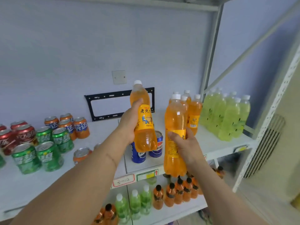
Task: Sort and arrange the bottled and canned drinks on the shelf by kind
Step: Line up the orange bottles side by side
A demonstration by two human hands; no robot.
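Cans [40, 140] crowd the shelf's [100, 127] left end. Bottles [225, 114] stand at its right end, by the back edge. Two cans [146, 148] sit between, near the front edge.

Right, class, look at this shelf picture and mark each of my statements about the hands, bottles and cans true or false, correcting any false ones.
1. Each hand holds an orange bottle. True: the left hand grips one orange bottle, the right hand another.
2. The green cans stand at the right end of the shelf. False: they are on the left; pale green bottles stand at the right.
3. Two blue cans stand behind the held bottles. True.
4. The held bottles have black caps. False: their caps are white.
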